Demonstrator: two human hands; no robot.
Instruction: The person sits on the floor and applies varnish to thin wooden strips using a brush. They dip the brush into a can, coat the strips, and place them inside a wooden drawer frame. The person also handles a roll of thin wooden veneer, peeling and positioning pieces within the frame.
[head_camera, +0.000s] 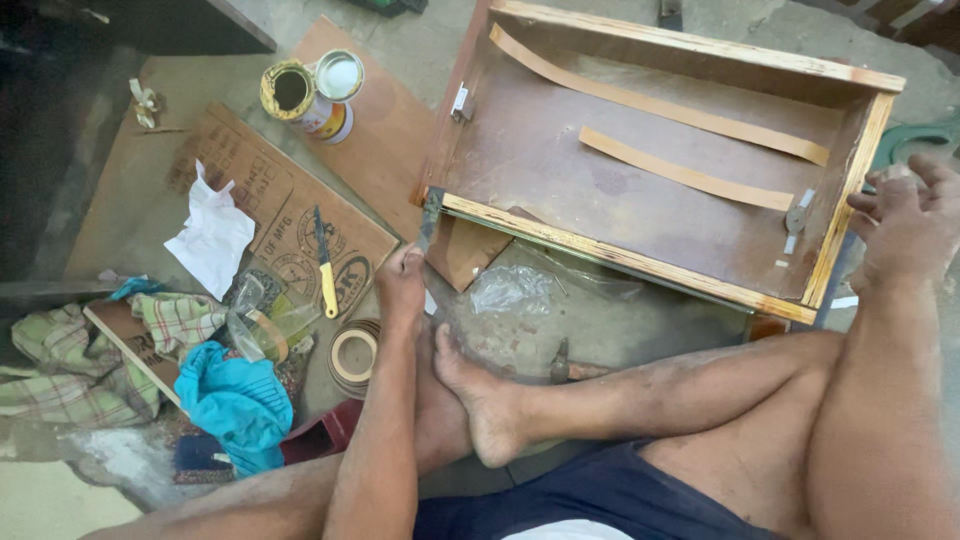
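Note:
A shallow wooden drawer box (640, 265) lies open on the floor in front of me, with two thin veneer strips (680, 175) lying inside. My left hand (400, 285) grips a small flat-bladed tool (430, 215) whose blade rests against the box's near left corner. My right hand (905, 225) rests on the box's right side wall, fingers curled over its edge. My crossed legs and bare foot (480, 395) are below the box.
An opened glue tin (300, 95) with its lid stands on a plywood board (380, 140). A yellow-handled knife (325, 265), a roll of edge tape (353, 355), white paper (212, 240), a blue cloth (235, 400), checked rags and clear plastic (510, 290) lie around.

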